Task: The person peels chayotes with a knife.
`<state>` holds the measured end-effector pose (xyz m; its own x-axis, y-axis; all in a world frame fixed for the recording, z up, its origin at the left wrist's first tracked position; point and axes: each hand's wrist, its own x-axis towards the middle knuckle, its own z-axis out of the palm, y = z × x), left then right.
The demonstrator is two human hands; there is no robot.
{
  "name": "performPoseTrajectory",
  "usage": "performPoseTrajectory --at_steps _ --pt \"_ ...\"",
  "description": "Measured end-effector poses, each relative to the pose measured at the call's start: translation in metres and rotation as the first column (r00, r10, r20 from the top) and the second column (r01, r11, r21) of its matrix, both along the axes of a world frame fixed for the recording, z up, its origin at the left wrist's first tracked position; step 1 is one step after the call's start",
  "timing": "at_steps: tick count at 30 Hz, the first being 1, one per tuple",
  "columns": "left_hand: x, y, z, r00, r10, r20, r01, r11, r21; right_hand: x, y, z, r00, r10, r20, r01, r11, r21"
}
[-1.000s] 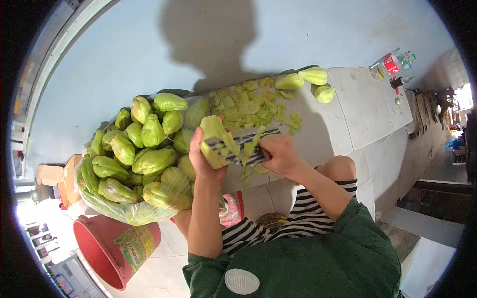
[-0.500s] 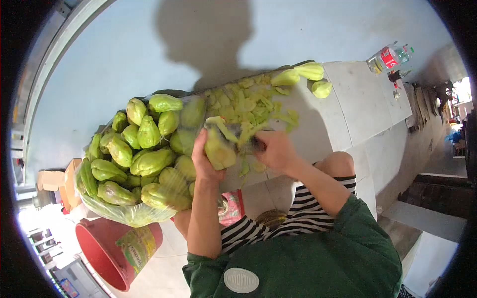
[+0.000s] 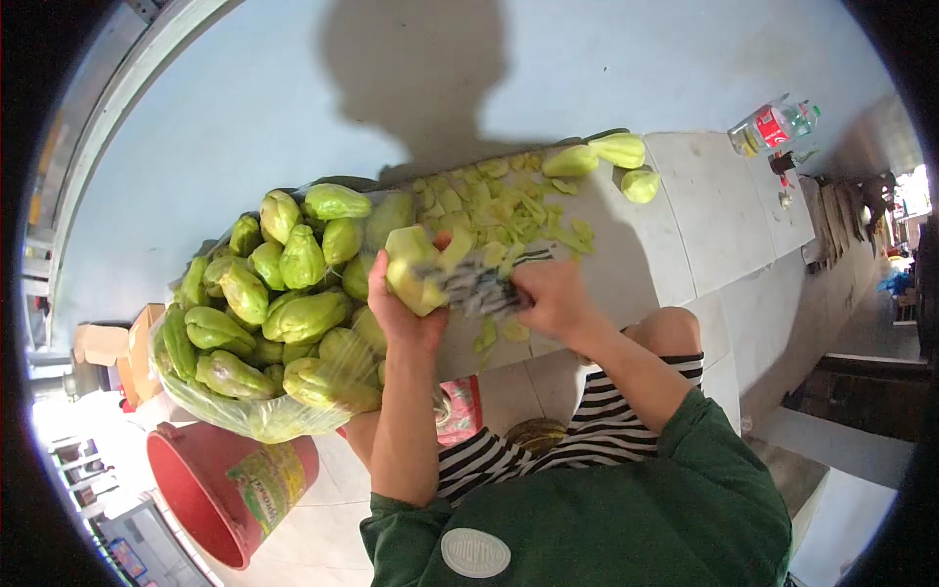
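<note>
My left hand (image 3: pixel 409 323) is closed around a partly peeled chayote (image 3: pixel 414 279), its pale flesh facing right. My right hand (image 3: pixel 556 298) grips a knife (image 3: pixel 479 289) whose grey-and-black patterned blade is smeared by motion and reaches to the chayote's right side. A strip of peel stands between blade and fruit. Behind the hands, a heap of green peelings (image 3: pixel 489 205) lies on the tiled ledge. To the left, a clear plastic bag (image 3: pixel 274 426) holds several unpeeled chayotes (image 3: pixel 308 318).
Peeled chayotes (image 3: pixel 618 150) lie at the ledge's far end. Beyond them are a plastic bottle (image 3: pixel 768 129) and a small dark bottle (image 3: pixel 781 164). A red bucket (image 3: pixel 201 489) lies tilted at lower left, near a cardboard box (image 3: pixel 142 347). The wall (image 3: pixel 606 68) bounds the ledge.
The chayote has turned in my left hand and moved up slightly, showing more peeled flesh. The knife has swung into fuller view against it. The long strip of peel on top is gone.
</note>
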<state>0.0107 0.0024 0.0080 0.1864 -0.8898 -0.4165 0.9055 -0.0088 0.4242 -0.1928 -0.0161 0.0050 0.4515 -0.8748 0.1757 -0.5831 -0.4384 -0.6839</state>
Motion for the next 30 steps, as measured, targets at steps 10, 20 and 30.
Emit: performPoseTrajectory --at_steps 10,20,30 --pt "-0.007 0.004 -0.018 0.982 -0.187 -0.04 0.177 0.968 -0.178 0.008 0.011 0.001 0.958 0.254 -0.135 -0.284 0.769 -0.573" --pt "-0.009 0.004 -0.02 0.986 -0.158 -0.047 0.154 0.984 -0.09 0.009 0.012 -0.001 0.971 0.22 -0.096 -0.237 0.811 -0.535" --pt "-0.006 0.005 -0.018 0.981 -0.194 0.02 0.194 0.969 -0.155 0.009 0.013 0.007 0.946 0.287 -0.151 -0.323 0.786 -0.528"
